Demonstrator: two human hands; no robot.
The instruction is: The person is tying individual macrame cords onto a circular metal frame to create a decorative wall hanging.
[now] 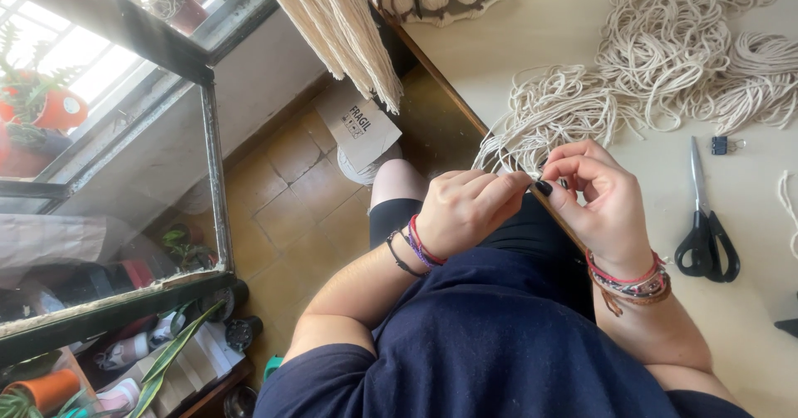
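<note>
cord strands pinched at surface edge: left hand and right hand fingers grasping them taut, apart from loose bundles; scissors near

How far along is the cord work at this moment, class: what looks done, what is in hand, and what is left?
Done: a fringe of finished cream cords hangs at the top, and cut cords lie heaped on the table. In hand: the left hand and right hand pinch a few strands at the table's edge. Left: most of the heap lies loose and unworked; the scissors lie unused beside the right hand.
</note>
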